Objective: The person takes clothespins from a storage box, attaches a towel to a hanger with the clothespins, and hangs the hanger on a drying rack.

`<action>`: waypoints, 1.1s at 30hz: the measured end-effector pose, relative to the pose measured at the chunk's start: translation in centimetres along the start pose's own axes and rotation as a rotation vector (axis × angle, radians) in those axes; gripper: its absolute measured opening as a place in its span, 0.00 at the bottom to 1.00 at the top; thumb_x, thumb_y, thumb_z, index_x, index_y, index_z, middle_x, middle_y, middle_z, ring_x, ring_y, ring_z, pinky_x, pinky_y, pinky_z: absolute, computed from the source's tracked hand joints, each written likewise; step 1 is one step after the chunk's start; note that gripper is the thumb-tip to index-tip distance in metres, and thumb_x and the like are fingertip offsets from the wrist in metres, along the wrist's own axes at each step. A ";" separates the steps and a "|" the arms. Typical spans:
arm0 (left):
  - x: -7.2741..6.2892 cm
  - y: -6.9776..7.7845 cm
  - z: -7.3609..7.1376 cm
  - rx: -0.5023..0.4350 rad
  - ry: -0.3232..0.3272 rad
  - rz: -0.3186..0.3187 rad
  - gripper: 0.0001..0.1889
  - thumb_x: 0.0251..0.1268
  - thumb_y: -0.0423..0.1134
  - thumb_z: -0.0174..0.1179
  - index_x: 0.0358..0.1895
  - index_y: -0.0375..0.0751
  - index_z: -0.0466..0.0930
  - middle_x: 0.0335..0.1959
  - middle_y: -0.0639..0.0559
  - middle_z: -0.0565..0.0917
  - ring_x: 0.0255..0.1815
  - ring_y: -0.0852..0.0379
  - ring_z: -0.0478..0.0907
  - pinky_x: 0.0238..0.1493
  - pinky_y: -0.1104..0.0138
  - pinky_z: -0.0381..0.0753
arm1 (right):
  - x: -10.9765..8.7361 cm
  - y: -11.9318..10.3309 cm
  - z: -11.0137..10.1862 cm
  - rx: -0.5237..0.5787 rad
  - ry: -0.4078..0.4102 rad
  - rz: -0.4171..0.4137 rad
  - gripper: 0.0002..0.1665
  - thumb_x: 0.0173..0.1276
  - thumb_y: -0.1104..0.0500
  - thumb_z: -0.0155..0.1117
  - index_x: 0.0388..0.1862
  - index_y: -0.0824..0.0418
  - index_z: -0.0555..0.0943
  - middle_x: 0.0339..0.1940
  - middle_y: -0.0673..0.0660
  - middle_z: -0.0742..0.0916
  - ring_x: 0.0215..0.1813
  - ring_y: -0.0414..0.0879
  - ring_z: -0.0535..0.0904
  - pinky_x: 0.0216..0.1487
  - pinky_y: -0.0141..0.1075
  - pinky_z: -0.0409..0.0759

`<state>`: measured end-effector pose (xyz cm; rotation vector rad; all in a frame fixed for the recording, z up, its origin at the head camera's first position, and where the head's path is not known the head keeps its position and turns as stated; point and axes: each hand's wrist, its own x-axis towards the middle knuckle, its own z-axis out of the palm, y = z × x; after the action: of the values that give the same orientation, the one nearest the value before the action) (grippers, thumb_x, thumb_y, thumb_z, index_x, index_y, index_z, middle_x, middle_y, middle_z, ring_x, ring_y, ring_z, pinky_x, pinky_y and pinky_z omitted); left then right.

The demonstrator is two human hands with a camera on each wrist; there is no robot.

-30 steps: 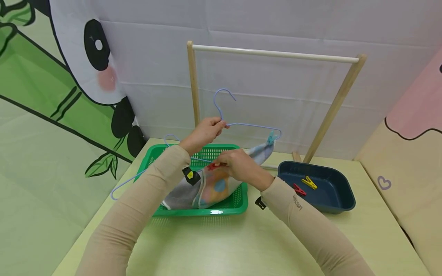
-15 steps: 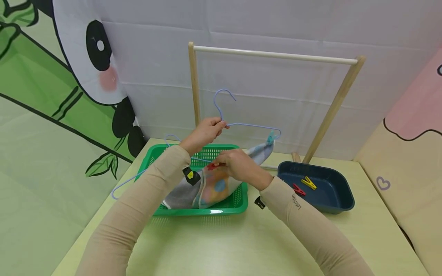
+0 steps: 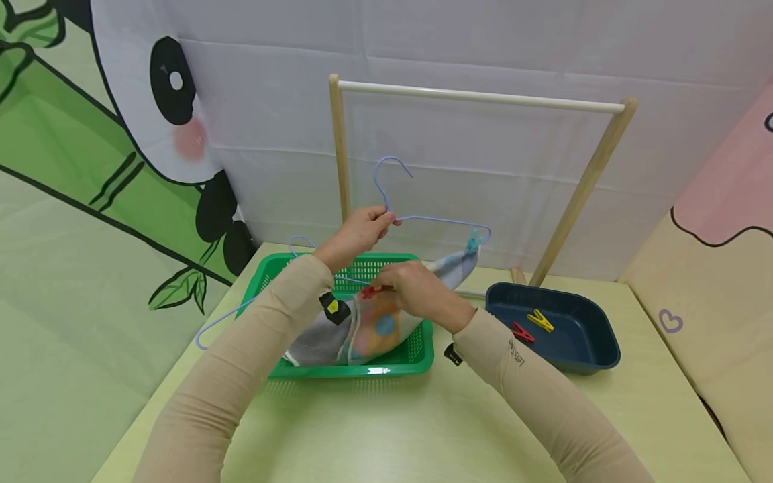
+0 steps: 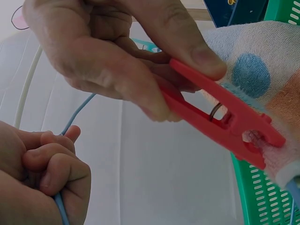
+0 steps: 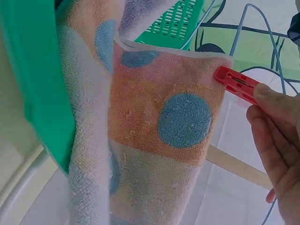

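Note:
My left hand (image 3: 359,231) holds a blue wire hanger (image 3: 443,219) just below its hook. A teal clothespin (image 3: 474,241) fixes one part of a multicoloured towel (image 3: 377,329) to the hanger's right end. Lower down, my right hand (image 3: 417,288) pinches the handles of a red clothespin (image 4: 225,117) between thumb and fingers. In the left wrist view that clothespin's tips are around a corner of the towel, where blue wire shows just beyond. The towel, with blue dots on pink and orange bands in the right wrist view, sags into the green basket (image 3: 362,371).
A second blue hanger (image 3: 226,320) leans over the basket's left side. To the right, a dark blue tub (image 3: 580,355) holds a yellow clothespin (image 3: 540,320) and a red one. Behind stands a wooden rack with a white rail (image 3: 483,97).

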<state>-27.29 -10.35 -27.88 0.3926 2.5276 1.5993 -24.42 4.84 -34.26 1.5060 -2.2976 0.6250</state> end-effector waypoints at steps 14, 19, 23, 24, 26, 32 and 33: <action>-0.1 -0.1 0.0 -0.005 -0.006 0.015 0.19 0.77 0.46 0.43 0.25 0.39 0.65 0.21 0.46 0.68 0.12 0.58 0.52 0.20 0.69 0.58 | 0.1 0.0 0.3 -0.008 0.012 0.000 0.04 0.54 0.67 0.73 0.31 0.64 0.86 0.30 0.53 0.86 0.32 0.42 0.82 0.34 0.28 0.76; -0.2 0.0 0.0 -0.004 -0.013 0.016 0.19 0.77 0.45 0.43 0.26 0.39 0.66 0.20 0.47 0.67 0.11 0.58 0.51 0.19 0.70 0.57 | 0.2 -0.1 0.3 -0.004 0.008 -0.007 0.04 0.54 0.67 0.73 0.31 0.64 0.87 0.29 0.53 0.86 0.31 0.42 0.82 0.34 0.27 0.76; -0.1 0.0 -0.1 -0.005 -0.012 0.015 0.18 0.77 0.45 0.43 0.28 0.39 0.69 0.18 0.48 0.66 0.11 0.59 0.51 0.18 0.70 0.56 | 0.3 -0.1 0.3 -0.011 0.004 -0.010 0.04 0.54 0.66 0.73 0.31 0.63 0.87 0.29 0.53 0.86 0.32 0.42 0.82 0.35 0.27 0.76; -0.1 0.0 -0.2 -0.003 -0.011 0.016 0.18 0.77 0.45 0.43 0.29 0.39 0.71 0.18 0.47 0.66 0.11 0.59 0.51 0.18 0.70 0.56 | 0.3 -0.1 0.3 -0.015 0.004 -0.010 0.04 0.54 0.66 0.73 0.31 0.63 0.87 0.29 0.53 0.86 0.32 0.42 0.82 0.35 0.27 0.76; -0.1 -0.1 -0.3 0.003 -0.010 0.018 0.17 0.77 0.45 0.43 0.33 0.39 0.74 0.18 0.48 0.65 0.11 0.59 0.51 0.18 0.70 0.56 | 0.4 -0.1 0.3 -0.019 0.003 -0.008 0.05 0.54 0.66 0.73 0.31 0.63 0.87 0.29 0.53 0.86 0.32 0.42 0.82 0.35 0.27 0.77; -0.2 -0.1 -0.4 0.005 -0.012 0.015 0.16 0.77 0.45 0.42 0.44 0.39 0.78 0.18 0.49 0.64 0.11 0.59 0.51 0.18 0.70 0.56 | 0.5 -0.3 0.3 -0.017 -0.007 -0.003 0.05 0.54 0.66 0.73 0.31 0.63 0.87 0.30 0.53 0.86 0.32 0.43 0.82 0.35 0.27 0.77; -0.3 -0.1 -0.5 0.004 -0.011 0.013 0.16 0.77 0.45 0.42 0.44 0.40 0.78 0.18 0.49 0.64 0.11 0.59 0.51 0.18 0.70 0.56 | 0.6 -0.3 0.3 -0.017 -0.010 -0.003 0.05 0.54 0.66 0.73 0.31 0.63 0.87 0.30 0.53 0.86 0.33 0.43 0.82 0.35 0.27 0.77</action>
<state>-27.15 -10.86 -27.78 0.4180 2.5259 1.5923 -24.39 4.16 -34.18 1.5071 -2.3020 0.5966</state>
